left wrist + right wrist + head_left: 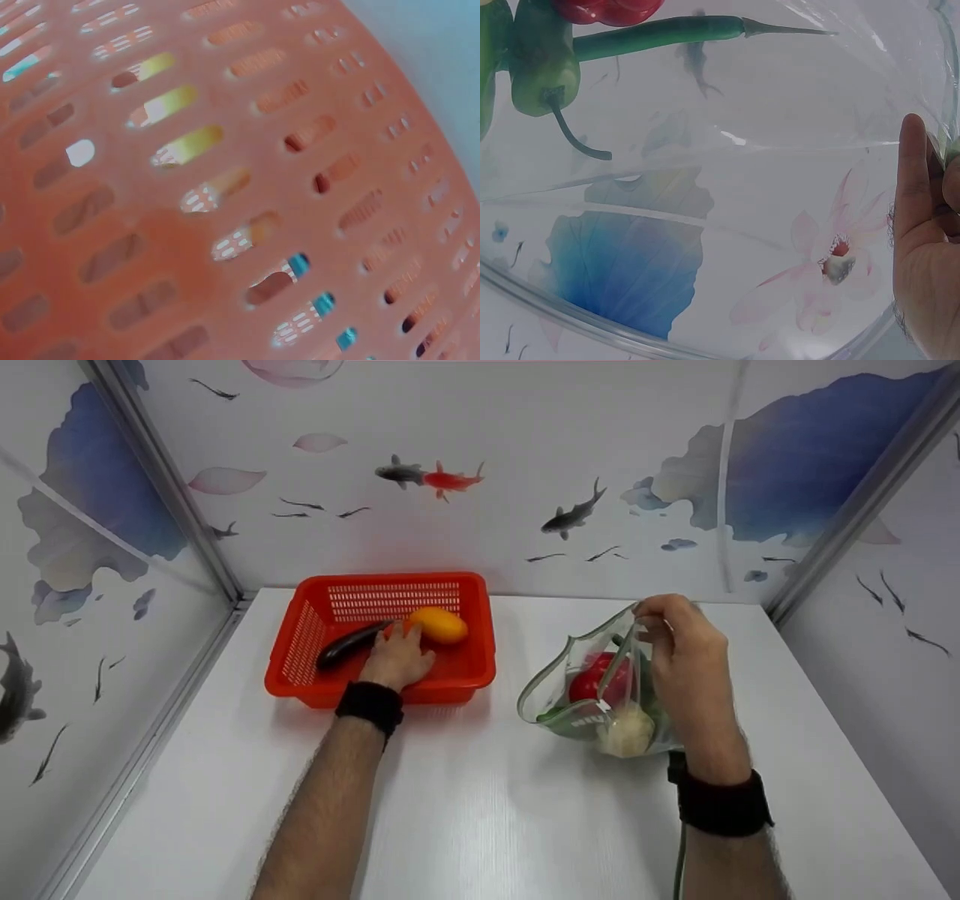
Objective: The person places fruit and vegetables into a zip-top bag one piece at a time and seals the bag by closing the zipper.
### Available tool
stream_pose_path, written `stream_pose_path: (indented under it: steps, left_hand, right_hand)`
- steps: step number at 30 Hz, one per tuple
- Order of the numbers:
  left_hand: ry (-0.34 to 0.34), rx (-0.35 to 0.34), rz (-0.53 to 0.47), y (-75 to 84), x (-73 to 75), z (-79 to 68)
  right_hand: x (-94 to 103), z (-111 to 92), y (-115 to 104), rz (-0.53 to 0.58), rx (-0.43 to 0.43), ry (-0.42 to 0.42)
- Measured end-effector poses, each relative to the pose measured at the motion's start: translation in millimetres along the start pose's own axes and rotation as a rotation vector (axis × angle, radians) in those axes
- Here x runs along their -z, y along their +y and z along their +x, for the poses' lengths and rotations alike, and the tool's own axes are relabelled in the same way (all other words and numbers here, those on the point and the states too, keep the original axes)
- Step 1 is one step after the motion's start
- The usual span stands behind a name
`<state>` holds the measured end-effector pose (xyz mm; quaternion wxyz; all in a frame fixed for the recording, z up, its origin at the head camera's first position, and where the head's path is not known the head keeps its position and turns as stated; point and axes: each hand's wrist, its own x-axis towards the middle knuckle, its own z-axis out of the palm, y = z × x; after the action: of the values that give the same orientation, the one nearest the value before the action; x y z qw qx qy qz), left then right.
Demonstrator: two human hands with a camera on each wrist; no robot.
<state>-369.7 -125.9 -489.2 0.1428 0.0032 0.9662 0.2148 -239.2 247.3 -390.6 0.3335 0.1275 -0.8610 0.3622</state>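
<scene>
My left hand reaches into a red plastic basket, fingers spread and fairly straight. Its fingertips lie at the upper end of a dark eggplant, beside a smooth yellow oval fruit or vegetable. Whether they touch either is hard to tell. On the right, my right hand pinches the rim of a see-through bag with green trim. Inside it are shiny red vegetables, a pale round vegetable and green peppers. In the left wrist view, the basket's slotted wall hides the hand.
A white table carries the basket at back left and the bag at right. Painted white panels stand behind and on both sides. A thin dark cord hangs by the right wrist strap.
</scene>
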Motion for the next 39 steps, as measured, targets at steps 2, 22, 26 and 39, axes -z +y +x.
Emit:
stream_pose_path:
  steps: [2,22,26,39]
  left_hand:
    - [0.014,-0.005,0.005,0.7,0.7,-4.0]
    - [0.127,-0.061,0.088,1.0,-0.1,-6.9]
    - [0.17,-0.094,0.149,0.6,-0.6,-8.9]
    - [0.086,-0.115,0.037,4.6,4.7,-10.0]
  right_hand:
    - [-0.5,-0.1,1.4,-0.007,0.023,0.012]
    - [-1.3,0.7,3.5,0.006,0.025,0.017]
    - [-1.1,0.8,3.5,-0.002,0.031,0.016]
    - [1.1,1.0,0.9,-0.015,-0.003,-0.013]
